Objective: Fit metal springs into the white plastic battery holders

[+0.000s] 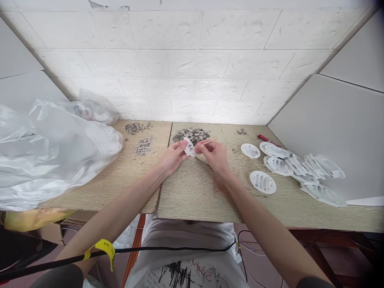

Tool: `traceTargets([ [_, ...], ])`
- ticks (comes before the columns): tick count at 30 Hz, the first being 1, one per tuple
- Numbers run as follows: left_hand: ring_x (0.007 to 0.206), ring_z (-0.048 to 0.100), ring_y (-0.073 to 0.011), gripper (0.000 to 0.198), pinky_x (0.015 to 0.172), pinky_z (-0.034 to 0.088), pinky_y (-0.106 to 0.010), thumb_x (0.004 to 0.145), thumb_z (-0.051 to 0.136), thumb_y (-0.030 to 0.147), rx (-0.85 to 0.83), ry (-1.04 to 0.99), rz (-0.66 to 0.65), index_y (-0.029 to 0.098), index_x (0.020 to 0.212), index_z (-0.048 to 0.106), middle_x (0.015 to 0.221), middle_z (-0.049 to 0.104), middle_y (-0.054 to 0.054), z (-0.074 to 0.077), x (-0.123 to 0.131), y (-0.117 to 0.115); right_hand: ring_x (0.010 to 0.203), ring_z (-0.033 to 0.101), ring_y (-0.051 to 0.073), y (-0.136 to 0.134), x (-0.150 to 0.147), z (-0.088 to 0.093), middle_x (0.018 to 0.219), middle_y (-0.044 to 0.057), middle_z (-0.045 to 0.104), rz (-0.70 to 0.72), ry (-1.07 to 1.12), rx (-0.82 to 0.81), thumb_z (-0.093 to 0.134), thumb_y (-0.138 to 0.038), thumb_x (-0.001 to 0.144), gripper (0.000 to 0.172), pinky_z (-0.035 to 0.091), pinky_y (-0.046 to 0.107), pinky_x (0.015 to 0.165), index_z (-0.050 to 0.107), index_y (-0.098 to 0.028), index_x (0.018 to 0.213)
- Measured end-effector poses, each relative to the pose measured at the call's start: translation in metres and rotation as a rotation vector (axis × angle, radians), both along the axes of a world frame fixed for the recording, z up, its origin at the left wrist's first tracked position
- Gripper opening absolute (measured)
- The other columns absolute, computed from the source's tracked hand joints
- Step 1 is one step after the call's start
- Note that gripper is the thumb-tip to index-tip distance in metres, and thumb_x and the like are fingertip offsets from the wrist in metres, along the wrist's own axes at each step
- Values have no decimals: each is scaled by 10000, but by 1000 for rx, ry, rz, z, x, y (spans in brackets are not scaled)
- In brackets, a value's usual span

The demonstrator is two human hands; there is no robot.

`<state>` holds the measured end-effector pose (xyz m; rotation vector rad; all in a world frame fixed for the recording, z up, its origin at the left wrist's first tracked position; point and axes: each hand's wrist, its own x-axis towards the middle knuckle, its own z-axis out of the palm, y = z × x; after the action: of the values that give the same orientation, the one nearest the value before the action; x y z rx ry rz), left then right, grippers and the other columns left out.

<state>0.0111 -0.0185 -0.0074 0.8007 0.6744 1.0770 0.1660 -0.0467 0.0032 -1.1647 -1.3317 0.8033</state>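
Note:
My left hand [177,157] is closed on the edge of a white oval plastic piece [189,147] with small slots, tilted up over the table. A thin wooden stick [207,142] is pinched in my right hand [214,154], its tip close to the white piece; whether it touches I cannot tell. Behind both hands lies a heap of small metal parts [193,134]. To the right, two similar oval plastic pieces [263,182] lie apart from a loose pile of the same kind [300,164].
Large translucent plastic bags [60,148] cover the left side. Smaller heaps of little parts [145,146] lie left of the table seam. A red-handled tool [268,140] rests by the right panel. A black cable [168,249] crosses before my body. A white brick wall [180,64] stands behind.

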Motion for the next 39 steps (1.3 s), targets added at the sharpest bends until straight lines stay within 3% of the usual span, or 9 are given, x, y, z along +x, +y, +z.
traceTargets([
  [7,898,662,-165,247,949,507,-365,809,681,333,-22,7,-17,105,896,643,880,695,-87,0,0,0,720,697,204,2,3,-3,831,74,736,27,-71,19,662,-381,772,230,579,333,688,711,-158,747],
  [13,846,658,-159,295,940,502,-376,736,747,362,-5,13,-42,107,850,650,828,688,-63,1,2,3,726,698,216,5,1,-5,791,75,741,-49,-198,62,629,-337,796,210,561,328,670,725,-151,798],
  [17,928,645,-181,332,955,480,-385,737,738,406,11,0,-64,118,879,650,874,687,-80,0,2,6,738,697,211,7,3,-1,788,82,734,-34,-124,25,639,-349,790,218,564,323,686,712,-144,785],
  [21,888,633,-171,385,937,479,-390,708,755,436,-11,12,-54,123,901,643,840,666,-64,0,2,6,746,683,197,9,8,1,831,92,721,-85,-17,59,648,-393,782,261,566,327,709,698,-137,777],
  [31,914,638,-193,435,924,478,-400,649,787,470,15,23,-84,129,873,634,857,681,-72,-1,3,4,775,691,199,5,1,0,830,73,737,-72,-130,47,618,-347,801,216,554,313,716,713,-153,809],
  [39,944,629,-194,389,944,455,-393,688,764,455,41,27,-96,124,854,645,872,683,-77,-4,3,5,753,691,201,6,-1,-4,867,81,736,-76,-125,68,617,-332,812,206,567,314,693,711,-152,777],
])
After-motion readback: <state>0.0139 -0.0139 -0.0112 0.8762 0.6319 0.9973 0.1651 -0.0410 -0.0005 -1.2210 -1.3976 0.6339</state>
